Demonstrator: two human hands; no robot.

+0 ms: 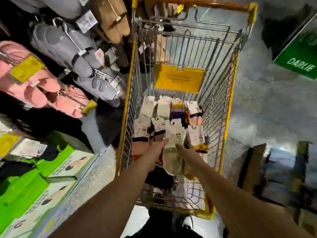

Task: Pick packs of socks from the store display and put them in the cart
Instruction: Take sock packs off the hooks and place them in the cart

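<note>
A wire cart (228, 107) with yellow trim stands straight ahead, with several packs of socks (163, 109) lying on its floor. Both my arms reach down into it. My left hand (158, 146) and my right hand (181, 148) are on either side of a cream sock pack (173, 155) with a white card label. The pack hangs between them just above the pile. The image is blurred, so how the fingers lie around the pack is hard to make out.
The store display on the left carries hanging pink slippers (34, 86), grey slippers (68, 48) and tan ones (111, 18). Green and white boxes (34, 182) sit low at the left. A green sign (300, 55) and stacked goods (283, 172) stand on the right.
</note>
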